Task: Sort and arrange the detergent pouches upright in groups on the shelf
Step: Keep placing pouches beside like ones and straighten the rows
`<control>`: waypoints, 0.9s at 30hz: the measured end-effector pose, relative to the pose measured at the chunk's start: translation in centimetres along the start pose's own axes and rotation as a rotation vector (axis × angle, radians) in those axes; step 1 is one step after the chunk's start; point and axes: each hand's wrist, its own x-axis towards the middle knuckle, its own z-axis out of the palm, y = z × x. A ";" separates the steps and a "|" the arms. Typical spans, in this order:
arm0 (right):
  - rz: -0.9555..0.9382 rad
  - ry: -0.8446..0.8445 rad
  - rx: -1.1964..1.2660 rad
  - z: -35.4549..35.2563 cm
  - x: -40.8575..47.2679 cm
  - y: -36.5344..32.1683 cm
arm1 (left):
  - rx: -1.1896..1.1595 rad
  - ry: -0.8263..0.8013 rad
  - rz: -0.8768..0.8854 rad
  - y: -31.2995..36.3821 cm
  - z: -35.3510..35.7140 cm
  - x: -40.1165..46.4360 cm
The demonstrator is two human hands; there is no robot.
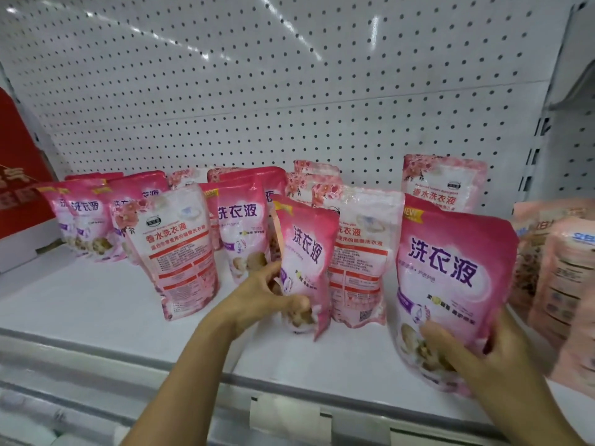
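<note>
A red box [19, 175] stands at the shelf's [96, 304] far left, peach pouches [553, 268] crowd its right. My left hand [257, 300] grips a small pink pouch [306, 262] mid-shelf; my right hand [467, 352] holds a large pink pouch [450, 275], purple-lettered, at the front edge.

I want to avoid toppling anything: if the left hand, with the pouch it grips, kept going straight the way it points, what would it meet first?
Probably the pale floral pouch standing just behind and right of the pink pouch that the left hand grips. They overlap in view, so the gap between them is unclear.
</note>
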 end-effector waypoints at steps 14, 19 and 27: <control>0.023 -0.046 0.064 -0.3 1.4 0.7 | -0.087 0.127 0.110 -1.2 2.8 -1.6; -0.066 -0.011 0.079 1.1 1.5 0.7 | -0.240 0.286 0.184 -0.4 5.1 -2.7; -0.124 0.034 0.168 -3.0 -1.9 -2.1 | -0.377 0.488 0.213 3.1 8.2 -8.9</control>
